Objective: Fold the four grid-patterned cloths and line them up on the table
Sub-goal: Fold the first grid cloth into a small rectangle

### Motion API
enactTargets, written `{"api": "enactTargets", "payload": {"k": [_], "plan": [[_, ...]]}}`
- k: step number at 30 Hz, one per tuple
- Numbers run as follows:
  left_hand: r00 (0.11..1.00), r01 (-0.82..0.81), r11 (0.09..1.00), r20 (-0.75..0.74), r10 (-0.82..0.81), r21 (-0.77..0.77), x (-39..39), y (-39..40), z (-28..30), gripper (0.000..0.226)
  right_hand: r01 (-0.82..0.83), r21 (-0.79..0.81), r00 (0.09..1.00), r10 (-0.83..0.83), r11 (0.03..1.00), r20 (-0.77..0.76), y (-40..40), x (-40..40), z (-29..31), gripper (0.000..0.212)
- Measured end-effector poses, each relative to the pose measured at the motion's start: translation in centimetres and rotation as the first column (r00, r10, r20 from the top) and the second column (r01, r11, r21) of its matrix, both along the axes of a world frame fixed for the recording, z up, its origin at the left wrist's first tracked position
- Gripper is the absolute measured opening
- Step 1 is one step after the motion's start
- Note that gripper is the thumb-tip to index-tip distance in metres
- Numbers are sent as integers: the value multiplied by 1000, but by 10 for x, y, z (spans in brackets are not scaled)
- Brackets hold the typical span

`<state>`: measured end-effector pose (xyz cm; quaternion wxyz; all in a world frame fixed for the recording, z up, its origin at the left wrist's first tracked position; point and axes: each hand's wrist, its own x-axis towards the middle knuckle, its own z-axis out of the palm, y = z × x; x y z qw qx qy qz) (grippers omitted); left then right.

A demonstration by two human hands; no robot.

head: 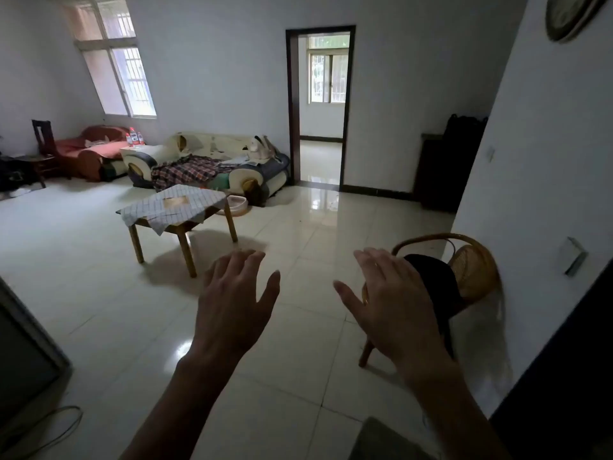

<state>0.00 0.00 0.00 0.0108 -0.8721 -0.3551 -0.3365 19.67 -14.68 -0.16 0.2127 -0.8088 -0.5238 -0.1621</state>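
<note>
two bare hands reach out in front of the person, backs up, over the pale tiled floor (132,310). the left hand (232,303) has its fingers (245,260) straight and slightly spread, holding nothing. the right hand (388,303) is the same, its fingers (374,260) loose and apart, thumb out to the side, nothing in its grasp.

well beyond the hands stands a low wooden table, its tabletop (175,202) draped with grid-patterned cloths (195,204) that lie spread out and overlapping, corners hanging over the edges; how many there are cannot be told from here. a small bare patch of wood shows in the middle.

behind the table sits a cream sofa (212,151) with a plaid blanket (185,171) thrown across it, and a red sofa (89,151) to its left. a wicker chair (471,270) with a dark cushion stands by the right wall, partly behind the right hand. an open doorway (320,104) leads to another room.
</note>
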Motion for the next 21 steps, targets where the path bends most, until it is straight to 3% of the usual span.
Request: {"api": "enactTargets", "payload": {"k": [5, 11, 21], "plan": [[997, -62, 997, -38, 61, -41, 47, 43, -6, 61, -40, 28, 999, 40, 999, -14, 51, 52, -9, 78], [993, -116, 993, -29, 117, 17, 90, 88, -5, 58, -116, 30, 993, 117, 993, -4, 116, 105, -9, 74], [975, -222, 975, -23, 221, -26, 109, 187, -15, 59, -257, -33, 966, 257, 966, -13, 242, 136, -18, 76]]}}
